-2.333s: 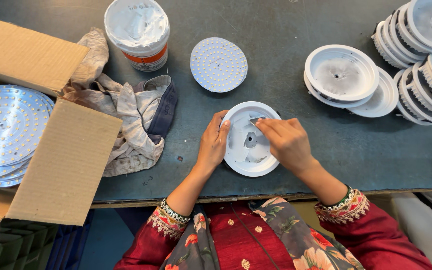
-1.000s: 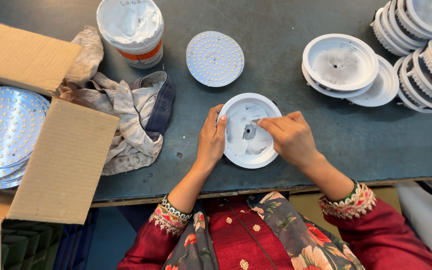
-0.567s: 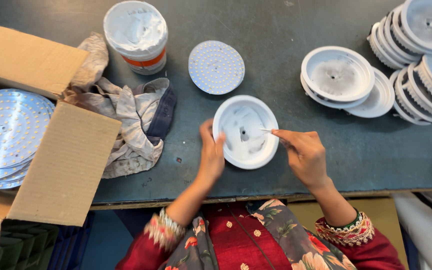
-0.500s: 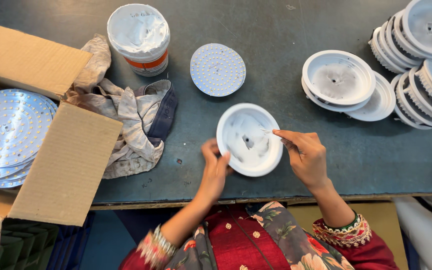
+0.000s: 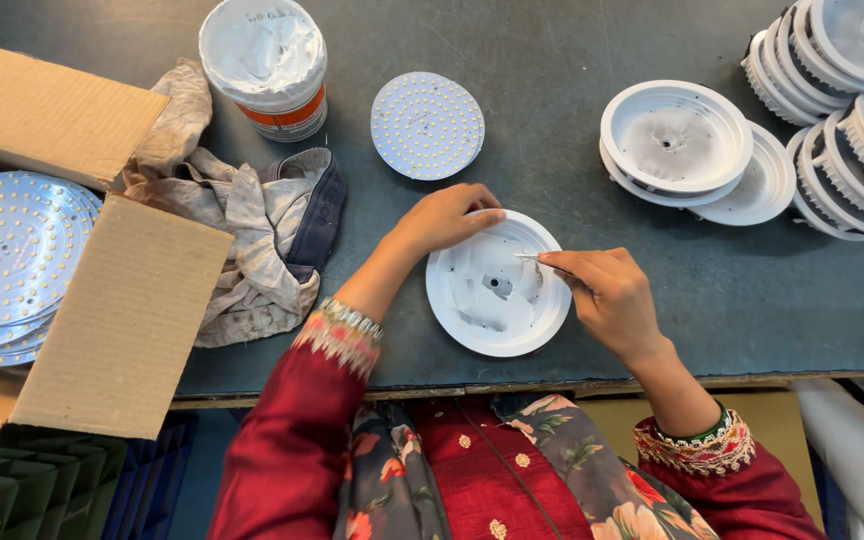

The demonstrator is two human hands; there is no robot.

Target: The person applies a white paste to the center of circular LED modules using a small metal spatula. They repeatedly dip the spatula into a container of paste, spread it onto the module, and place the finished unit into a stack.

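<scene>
A round white lamp housing (image 5: 498,286) lies open side up near the table's front edge, smeared inside with grey paste. My left hand (image 5: 444,216) rests on its far left rim, fingers lightly curled over the edge. My right hand (image 5: 604,295) pinches a thin metal tool (image 5: 530,258) whose tip lies over the housing's right inner side. Just beyond the housing lies a round white disc (image 5: 427,125) dotted with small yellow points.
A white tub (image 5: 266,64) with an orange band stands at the back. A crumpled rag (image 5: 244,230) lies left of the housing. An open cardboard box (image 5: 62,280) holds several dotted discs (image 5: 7,262). More white housings (image 5: 675,140) sit stacked at right (image 5: 852,75).
My left hand has moved from the housing's near left side up to its far rim, with the arm stretched forward. My right hand stays at the right side with the tool.
</scene>
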